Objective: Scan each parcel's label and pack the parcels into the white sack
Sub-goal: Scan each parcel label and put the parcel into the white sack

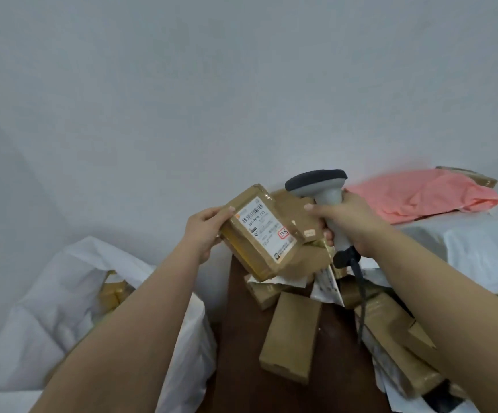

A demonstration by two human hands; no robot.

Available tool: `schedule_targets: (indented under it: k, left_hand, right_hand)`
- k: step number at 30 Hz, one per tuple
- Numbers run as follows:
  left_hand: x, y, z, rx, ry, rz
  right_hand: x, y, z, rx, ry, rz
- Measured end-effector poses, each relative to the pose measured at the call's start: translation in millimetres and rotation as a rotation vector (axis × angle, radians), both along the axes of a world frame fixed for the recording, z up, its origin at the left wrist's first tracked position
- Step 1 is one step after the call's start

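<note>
A small brown cardboard parcel [259, 234], oblong and wrapped in glossy clear tape, is held tilted in the air above the far end of a dark reddish-brown wooden counter [241, 353], its white printed shipping label [264, 226] turned up toward the camera; the label carries a barcode, lines of dark print and a red-bordered sticker at one corner. The left hand [204, 231] grips the parcel's left end, thumb curled over the top edge and fingers underneath. Just to the parcel's right, the right hand [346, 225] is clenched around the pale grey plastic handle of a handheld barcode scanner [322, 192], whose wide dark-rimmed head points away from the camera over the parcel; a black coiled cable [361, 293] drops from the handle's base. Below the hands, a loose heap of brown cardboard boxes [291, 332] lies on the counter, flat matte ones mixed with taped, shiny ones and a few crumpled white plastic mailers [328, 286]. To the left, beside the counter, a white woven sack [48, 308] stands open with soft folds in its cloth, and tape-wrapped brown parcels [113, 293] show inside its mouth. Beyond the right arm, a wrinkled salmon-pink plastic mailer bag [429, 195] rests on a white-covered surface [480, 239], with another brown box [477, 177] behind it. A plain pale grey wall [241, 84] fills the background.
</note>
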State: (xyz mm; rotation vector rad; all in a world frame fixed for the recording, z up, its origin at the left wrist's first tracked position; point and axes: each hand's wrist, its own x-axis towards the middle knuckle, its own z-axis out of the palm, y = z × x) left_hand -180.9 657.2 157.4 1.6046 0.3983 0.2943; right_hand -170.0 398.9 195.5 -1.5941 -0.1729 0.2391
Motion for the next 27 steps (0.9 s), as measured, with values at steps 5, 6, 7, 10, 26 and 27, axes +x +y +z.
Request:
schedule_targets:
  k: [5, 6, 7, 10, 26, 27]
  left_hand:
    - [-36, 36, -6, 0.061, -0.056, 0.079]
    - [-41, 43, -7, 0.076, -0.064, 0.091]
    - [-45, 48, -8, 0.087, -0.07, 0.103]
    - [-55, 60, -9, 0.112, -0.077, 0.145]
    - [-76, 73, -13, 0.164, -0.056, 0.252]
    - [-77, 73, -13, 0.167, -0.058, 0.253]
  right_hand:
    - [-32, 32, -4, -0.125, -0.114, 0.215]
    - [-36, 36, -2, -0.138, -0.124, 0.245]
    - [-41, 40, 0, -0.155, -0.134, 0.273]
    - [-50, 45, 6, -0.219, -0.168, 0.326]
    - [-69, 31, 23, -0.301, -0.214, 0.364]
    - [-70, 31, 24, -0.305, -0.218, 0.364]
